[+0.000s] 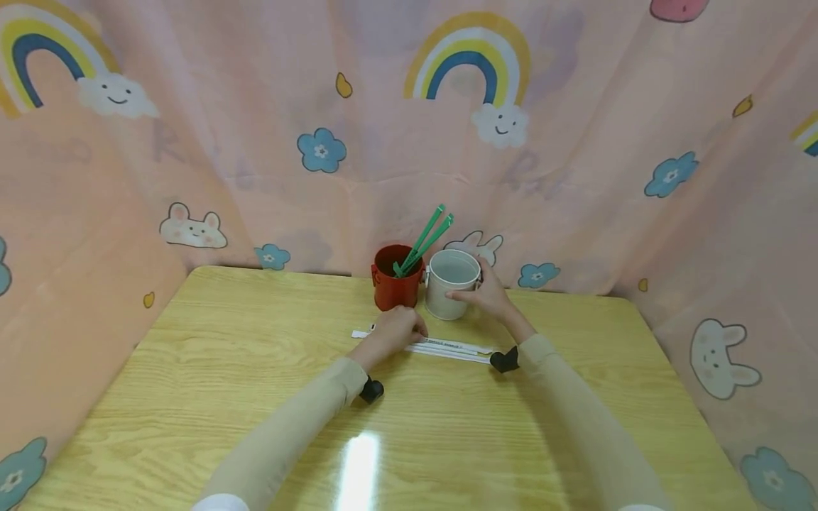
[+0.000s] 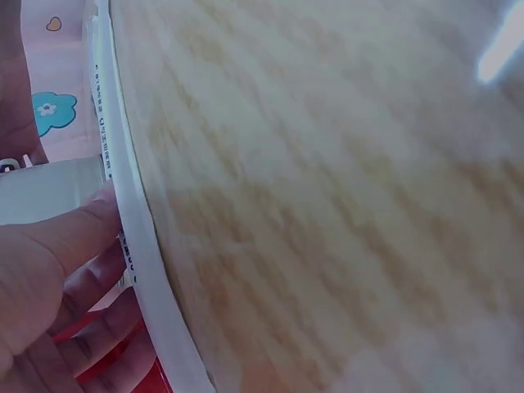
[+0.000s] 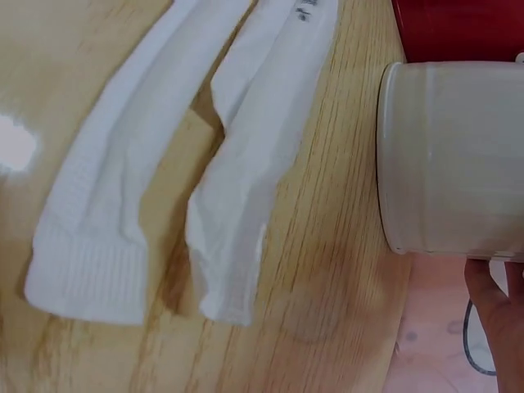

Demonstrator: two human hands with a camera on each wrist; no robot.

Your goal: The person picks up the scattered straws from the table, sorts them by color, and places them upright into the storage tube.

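In the head view, my left hand [image 1: 397, 326] is over several long, thin white paper packets [image 1: 447, 348] lying on the table. The left wrist view shows its thumb and fingers pinching one packet with dark print [image 2: 105, 123]; another white packet [image 2: 139, 217] runs alongside. My right hand [image 1: 491, 294] grips the white bucket [image 1: 444, 301] from its right side, thumb across the front and fingers near the rim. The bucket stands upright, and no contents show in its visible interior. In the right wrist view, crimped packet ends [image 3: 90, 278] lie beside the white bucket [image 3: 467, 155].
A red bucket [image 1: 393, 292] stands left of the white one, close beside it, with long green sticks [image 1: 424, 241] leaning out. The wooden table [image 1: 224, 355] ends at a pink patterned curtain [image 1: 383, 206] behind the buckets. Black wrist cameras [image 1: 505, 360] sit under both wrists.
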